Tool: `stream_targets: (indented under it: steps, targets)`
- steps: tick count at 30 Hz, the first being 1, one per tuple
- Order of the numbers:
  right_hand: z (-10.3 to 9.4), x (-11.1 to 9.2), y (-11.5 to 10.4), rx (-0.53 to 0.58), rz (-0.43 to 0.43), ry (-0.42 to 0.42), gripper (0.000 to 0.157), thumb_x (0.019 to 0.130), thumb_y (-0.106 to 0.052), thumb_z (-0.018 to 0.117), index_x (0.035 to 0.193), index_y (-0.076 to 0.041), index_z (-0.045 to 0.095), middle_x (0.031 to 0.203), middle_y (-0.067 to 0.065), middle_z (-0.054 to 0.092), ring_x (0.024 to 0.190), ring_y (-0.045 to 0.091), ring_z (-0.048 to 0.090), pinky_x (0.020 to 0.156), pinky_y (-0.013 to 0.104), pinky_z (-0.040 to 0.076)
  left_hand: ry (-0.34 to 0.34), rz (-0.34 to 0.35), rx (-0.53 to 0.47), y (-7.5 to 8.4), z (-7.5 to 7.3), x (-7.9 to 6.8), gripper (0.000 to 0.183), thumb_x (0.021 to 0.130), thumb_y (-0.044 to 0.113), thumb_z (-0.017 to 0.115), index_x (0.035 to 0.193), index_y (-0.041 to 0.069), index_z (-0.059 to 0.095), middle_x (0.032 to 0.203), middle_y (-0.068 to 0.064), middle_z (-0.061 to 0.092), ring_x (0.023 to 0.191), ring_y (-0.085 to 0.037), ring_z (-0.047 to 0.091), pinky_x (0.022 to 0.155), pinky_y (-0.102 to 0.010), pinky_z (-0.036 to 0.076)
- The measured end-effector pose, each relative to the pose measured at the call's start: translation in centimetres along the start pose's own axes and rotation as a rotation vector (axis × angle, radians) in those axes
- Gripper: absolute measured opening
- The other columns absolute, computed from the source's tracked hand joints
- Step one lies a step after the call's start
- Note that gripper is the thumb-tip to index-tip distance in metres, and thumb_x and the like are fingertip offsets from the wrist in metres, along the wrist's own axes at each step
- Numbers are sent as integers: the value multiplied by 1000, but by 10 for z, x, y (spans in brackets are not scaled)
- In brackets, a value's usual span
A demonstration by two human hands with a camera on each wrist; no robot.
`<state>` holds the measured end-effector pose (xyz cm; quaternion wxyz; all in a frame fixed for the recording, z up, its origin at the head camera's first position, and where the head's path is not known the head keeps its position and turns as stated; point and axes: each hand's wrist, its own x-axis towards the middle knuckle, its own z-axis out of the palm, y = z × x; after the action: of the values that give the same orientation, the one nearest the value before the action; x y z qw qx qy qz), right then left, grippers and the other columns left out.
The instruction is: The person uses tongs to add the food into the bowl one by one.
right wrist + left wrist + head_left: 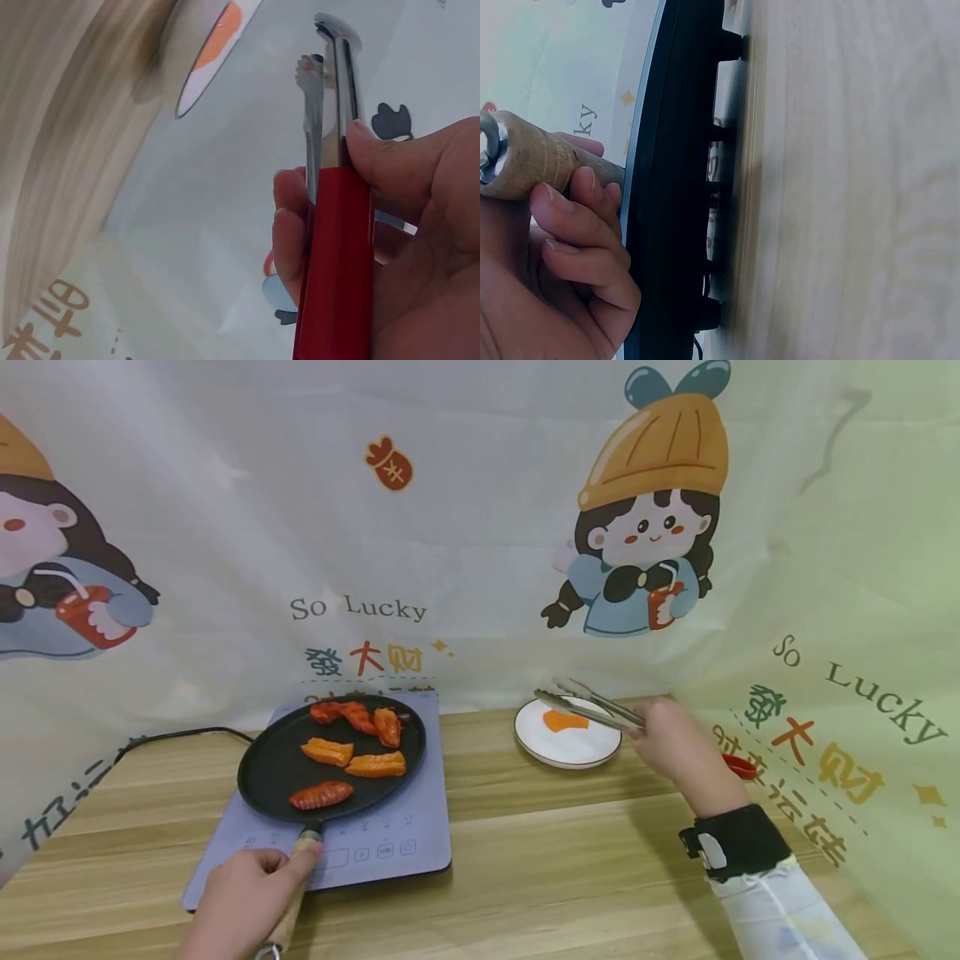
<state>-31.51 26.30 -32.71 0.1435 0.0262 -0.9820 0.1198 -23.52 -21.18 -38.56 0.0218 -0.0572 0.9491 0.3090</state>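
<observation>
My left hand (pixel 243 893) grips the wooden handle (pixel 544 157) of a black frying pan (pixel 266 777). In the pan lie several pieces that look like cooked food: orange ribbed strips (pixel 375 765) in the middle, with reddish-brown pieces (pixel 321 795) nearest the handle and at the far side. Over to the right, my right hand (pixel 678 752) holds metal tongs with red handles (pixel 337 262). The tips of the tongs are apart with nothing between them, above a white plate (pixel 558 752) with a dark rim. A flat orange piece (pixel 564 721) lies on that plate.
Under the pan is a grey-lilac induction cooker (pixel 427 827) with touch buttons along its front. Its black cord (pixel 180 732) runs off to the left. A printed cloth (pixel 480 527) hangs behind and at the right of the wooden table (pixel 525 877).
</observation>
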Motion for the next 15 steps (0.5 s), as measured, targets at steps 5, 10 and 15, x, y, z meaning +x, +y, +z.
stream_targets:
  steps: [5, 10, 15]
  targets:
    - [5, 3, 8, -70, 7, -31, 8, 85, -11, 65, 81, -4, 65, 79, 11, 59, 68, 27, 51, 58, 39, 42, -3, -3, -6, -1, 0, 0, 60, 90, 63, 50, 57, 13, 46, 50, 3, 36, 52, -16, 41, 52, -29, 31]
    - [10, 4, 16, -94, 42, -85, 10, 85, -12, 65, 87, -2, 66, 81, 12, 59, 69, 27, 51, 57, 39, 41, -2, -17, -6, 0, 0, 0, 60, 89, 64, 51, 57, 13, 47, 51, 3, 36, 52, -17, 42, 52, -29, 32]
    - [11, 4, 23, -91, 59, -108, 14, 85, -11, 65, 93, 0, 65, 84, 13, 60, 70, 27, 51, 57, 39, 42, 10, -8, -4, -1, 1, 0, 61, 89, 64, 51, 57, 12, 47, 51, 3, 37, 52, -17, 43, 52, -29, 32]
